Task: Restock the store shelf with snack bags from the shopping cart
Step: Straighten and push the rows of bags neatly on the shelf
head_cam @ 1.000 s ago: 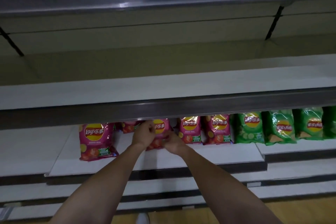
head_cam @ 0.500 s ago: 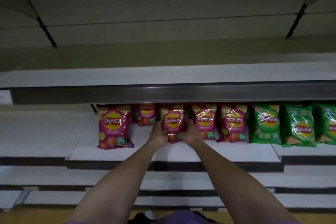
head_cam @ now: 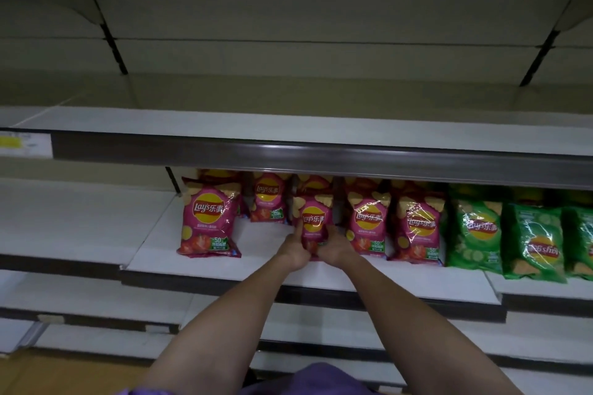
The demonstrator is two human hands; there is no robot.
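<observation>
A pink snack bag stands upright on the white shelf board, in a row of pink bags. My left hand grips its lower left edge, thumb up along the front. My right hand holds its lower right corner. Another pink bag stands alone to the left. Two more pink bags stand right of my hands. Further pink bags sit behind, partly hidden under the shelf above. The shopping cart is out of view.
Green snack bags fill the same shelf to the right. The metal-edged shelf above overhangs the row. Lower shelf boards step out below. A yellow price label sits at far left.
Both hands have slid from the top of the pink bag down to its lower edges. The bag now stands upright in the row. My head has moved closer and leftward.
</observation>
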